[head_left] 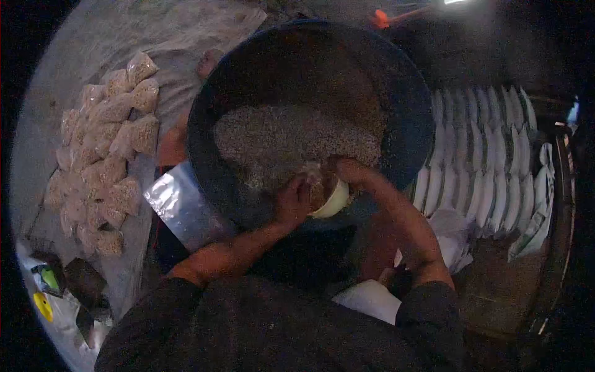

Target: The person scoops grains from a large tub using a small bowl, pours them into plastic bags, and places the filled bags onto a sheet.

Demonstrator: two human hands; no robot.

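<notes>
A large round dark blue tub holds a heap of pale grains. Over its near part, my left hand is closed at the left side of a clear plastic bag, whose edges are hard to make out. My right hand is closed on a pale yellow bowl, which is tilted toward the bag. Some grains show between the two hands. Flat clear plastic bags lie on my left leg, beside the tub.
Many filled clear bags are piled on a grey sheet at the left. Rows of white packets stand at the right. A yellow round object lies at the lower left, and an orange object is beyond the tub.
</notes>
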